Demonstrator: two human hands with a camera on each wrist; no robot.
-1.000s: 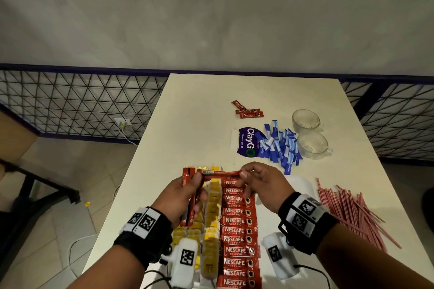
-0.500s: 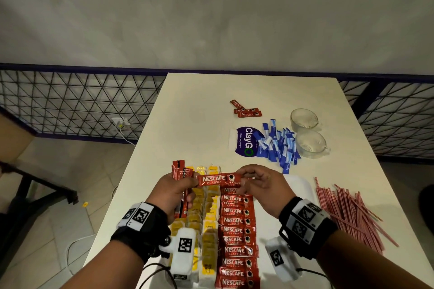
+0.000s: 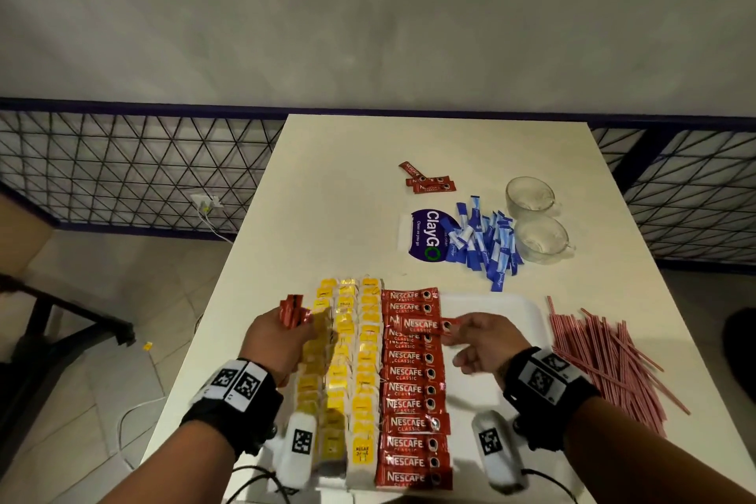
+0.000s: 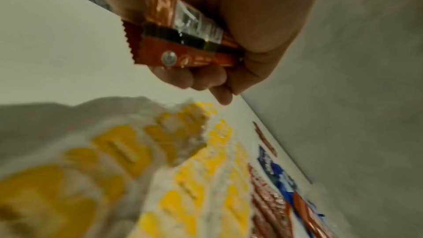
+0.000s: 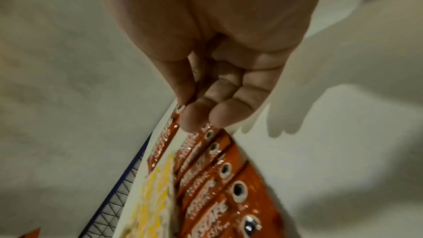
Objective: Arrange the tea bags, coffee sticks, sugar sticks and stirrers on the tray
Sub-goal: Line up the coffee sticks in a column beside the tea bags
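Observation:
On the white tray (image 3: pixel 513 305) lie columns of yellow tea bags (image 3: pixel 347 360) and one column of red coffee sticks (image 3: pixel 411 389). My left hand (image 3: pixel 304 323) hovers at the tray's left edge and grips a small bundle of coffee sticks (image 3: pixel 292 311), seen close in the left wrist view (image 4: pixel 183 37). My right hand (image 3: pixel 454 333) pinches the end of a single coffee stick (image 3: pixel 425 325) low over the far part of the coffee column; the right wrist view shows this stick (image 5: pixel 164 137) held by thumb and fingers. Blue sugar sticks (image 3: pixel 487 241) and red stirrers (image 3: pixel 605 360) lie on the table.
Three loose coffee sticks (image 3: pixel 425 180) lie farther back. Two glass cups (image 3: pixel 529 194) (image 3: pixel 542 237) stand beyond the sugar pile, beside a blue ClayGo packet (image 3: pixel 425 233). The tray's right half is bare. The table edge drops off just left of the left hand.
My right hand took one coffee stick from the left hand and lowered it over the coffee column. The left hand drew back left with the remaining bundle.

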